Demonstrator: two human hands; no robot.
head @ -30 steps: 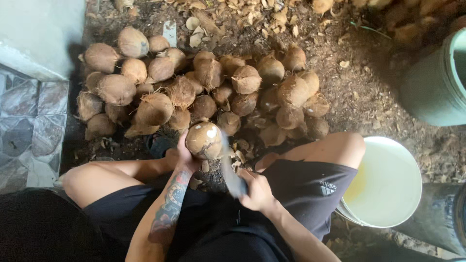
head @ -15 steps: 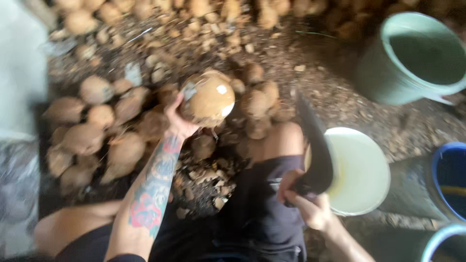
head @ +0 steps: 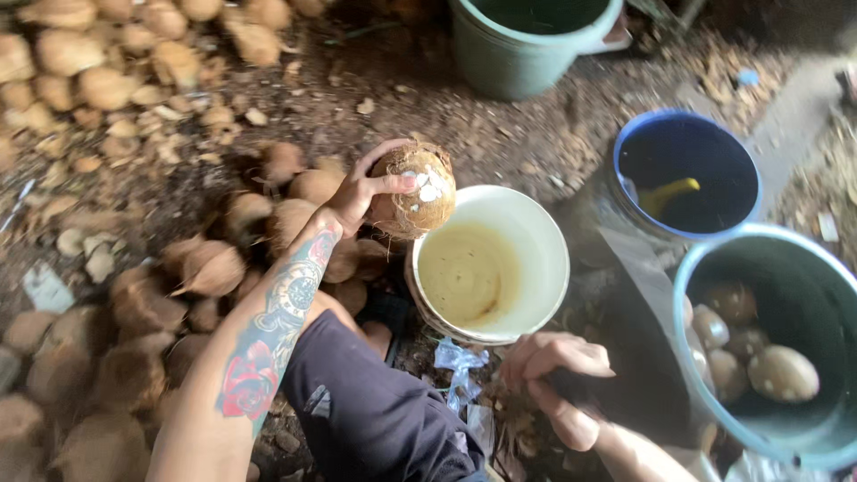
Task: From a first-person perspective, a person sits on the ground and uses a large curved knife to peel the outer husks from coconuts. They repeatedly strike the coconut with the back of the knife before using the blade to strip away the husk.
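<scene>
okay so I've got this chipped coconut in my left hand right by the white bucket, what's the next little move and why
Probably shift the coconut a little further over the white bucket and tilt its chipped side down. The left hand holds it at the rim, partly outside, and the bucket already holds cloudy liquid, so anything draining now could miss.

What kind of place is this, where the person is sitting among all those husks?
Likely an outdoor coconut-processing spot on bare ground: a pile of husked coconuts, a white bucket of cloudy liquid, and a green bucket holding peeled coconuts. The left hand holds a cracked coconut.
</scene>
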